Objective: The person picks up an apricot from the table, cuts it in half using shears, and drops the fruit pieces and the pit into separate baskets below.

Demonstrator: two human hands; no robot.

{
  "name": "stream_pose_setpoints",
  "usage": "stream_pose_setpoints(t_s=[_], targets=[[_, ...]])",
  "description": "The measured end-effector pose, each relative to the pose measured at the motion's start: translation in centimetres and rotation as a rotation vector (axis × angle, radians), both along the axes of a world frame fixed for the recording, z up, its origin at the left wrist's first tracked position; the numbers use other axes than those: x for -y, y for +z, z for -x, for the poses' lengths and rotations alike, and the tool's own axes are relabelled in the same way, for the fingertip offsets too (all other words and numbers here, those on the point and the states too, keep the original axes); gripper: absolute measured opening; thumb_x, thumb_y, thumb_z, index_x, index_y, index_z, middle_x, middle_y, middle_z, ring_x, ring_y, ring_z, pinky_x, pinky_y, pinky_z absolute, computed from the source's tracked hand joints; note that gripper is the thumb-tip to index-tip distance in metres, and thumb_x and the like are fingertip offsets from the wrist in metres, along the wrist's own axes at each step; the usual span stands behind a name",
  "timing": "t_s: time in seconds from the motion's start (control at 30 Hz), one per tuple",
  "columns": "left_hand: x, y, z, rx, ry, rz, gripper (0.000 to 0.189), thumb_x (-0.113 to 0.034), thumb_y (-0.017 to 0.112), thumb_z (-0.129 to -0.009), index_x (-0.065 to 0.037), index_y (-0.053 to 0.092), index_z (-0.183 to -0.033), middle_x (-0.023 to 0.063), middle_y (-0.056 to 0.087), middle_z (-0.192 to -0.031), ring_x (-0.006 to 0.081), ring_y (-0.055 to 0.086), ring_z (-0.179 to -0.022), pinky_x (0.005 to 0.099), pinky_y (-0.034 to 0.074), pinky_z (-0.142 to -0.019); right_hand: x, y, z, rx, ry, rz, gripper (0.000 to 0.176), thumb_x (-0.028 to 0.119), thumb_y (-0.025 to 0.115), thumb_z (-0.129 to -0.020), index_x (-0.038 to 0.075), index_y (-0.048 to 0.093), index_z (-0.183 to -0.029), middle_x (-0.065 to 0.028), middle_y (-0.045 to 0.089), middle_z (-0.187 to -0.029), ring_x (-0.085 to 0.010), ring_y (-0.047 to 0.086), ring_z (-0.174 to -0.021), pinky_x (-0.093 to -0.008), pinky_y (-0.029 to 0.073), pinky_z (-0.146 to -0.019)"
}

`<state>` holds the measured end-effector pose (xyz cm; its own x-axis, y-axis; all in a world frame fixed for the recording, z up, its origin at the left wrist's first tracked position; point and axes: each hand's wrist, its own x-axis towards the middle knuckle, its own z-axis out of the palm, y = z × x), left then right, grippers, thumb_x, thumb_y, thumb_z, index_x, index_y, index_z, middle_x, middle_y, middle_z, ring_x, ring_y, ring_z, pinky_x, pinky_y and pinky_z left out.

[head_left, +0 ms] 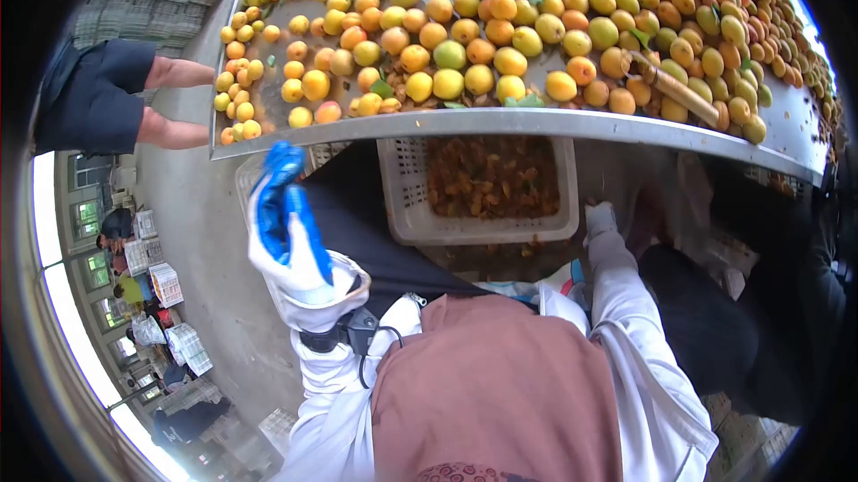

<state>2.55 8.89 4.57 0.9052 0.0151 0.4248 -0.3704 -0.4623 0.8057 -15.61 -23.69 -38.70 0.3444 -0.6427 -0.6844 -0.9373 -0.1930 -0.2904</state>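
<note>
My left hand (288,218), in a blue and white glove, is raised just below the near left edge of the metal table (527,117). Its fingers are loosely bent, and nothing shows between them and the thumb. Lower down, beside the right wall of a white plastic basket (391,200), is my right hand (601,218). It is small and blurred, so its grip cannot be made out. Brown-orange pieces (492,182) lie in the basket, under the table edge. Many apricots (450,55), yellow to orange, cover the tabletop above both hands.
A tool with a wooden handle (681,96) lies among the apricots at the right. A person in dark shorts (112,97) stands at the table's left end. Someone in dark clothes (760,303) is close on my right. Stacked crates (188,348) and other people are farther left.
</note>
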Motion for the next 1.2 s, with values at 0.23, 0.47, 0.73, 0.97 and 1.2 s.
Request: stream_pose_setpoints(t_s=[0.23,0.47,0.73,0.97,1.2], targets=[[2.2,-2.2,0.6,-0.166,-0.303,0.085,0.030,0.011,0.054,-0.091,0.005,0.060,-0.119,0.0150,0.063,-0.118,0.0218,0.059,-0.119,0.0312,0.046,-0.101,2.5,-7.1,0.8,0.290,-0.478,-0.188,0.043,0.037,0.074,-0.083,-0.003,0.068,-0.099,-0.0160,0.069,-0.078,-0.0303,0.067,-0.065,-0.0435,0.053,-0.057],[4.3,-5.9,2.6,-0.477,-0.568,0.174,0.022,0.000,0.062,-0.093,0.001,0.065,-0.115,0.0095,0.067,-0.102,0.0135,0.066,-0.086,0.0250,0.053,-0.079,2.9,10.6,1.3,0.645,-0.950,-0.636,0.037,0.047,0.072,-0.089,0.012,0.061,-0.086,-0.0007,0.050,-0.056,-0.0158,0.048,-0.044,-0.0327,0.036,-0.039],[4.8,-12.5,5.8,-1.125,-0.897,0.481,0.043,-0.022,0.064,-0.097,0.001,0.054,-0.132,0.0085,0.065,-0.114,0.0134,0.064,-0.086,0.0297,0.055,-0.072,-8.3,31.9,0.9,0.854,-0.461,-0.486,0.032,0.032,0.073,-0.091,0.005,0.065,-0.107,-0.0045,0.064,-0.083,-0.0135,0.060,-0.064,-0.0282,0.050,-0.059],[4.1,-12.9,7.4,-1.563,-0.977,0.973,0.039,-0.031,0.049,-0.104,-0.001,0.053,-0.129,0.0099,0.063,-0.116,0.0172,0.063,-0.092,0.0317,0.054,-0.081,-11.6,39.6,-2.9,1.026,0.554,-0.203,0.028,0.008,0.078,-0.081,-0.004,0.063,-0.102,-0.0108,0.071,-0.088,-0.0177,0.069,-0.081,-0.0320,0.054,-0.075],[3.0,-10.1,6.4,-0.580,-0.948,0.326,0.035,-0.030,0.049,-0.104,-0.004,0.057,-0.126,0.0051,0.065,-0.090,0.0175,0.063,-0.072,0.0293,0.053,-0.067,-12.3,42.9,-4.9,0.965,0.787,-0.129,0.018,0.011,0.074,-0.081,0.001,0.066,-0.094,-0.0171,0.068,-0.080,-0.0259,0.067,-0.071,-0.0355,0.052,-0.068]])
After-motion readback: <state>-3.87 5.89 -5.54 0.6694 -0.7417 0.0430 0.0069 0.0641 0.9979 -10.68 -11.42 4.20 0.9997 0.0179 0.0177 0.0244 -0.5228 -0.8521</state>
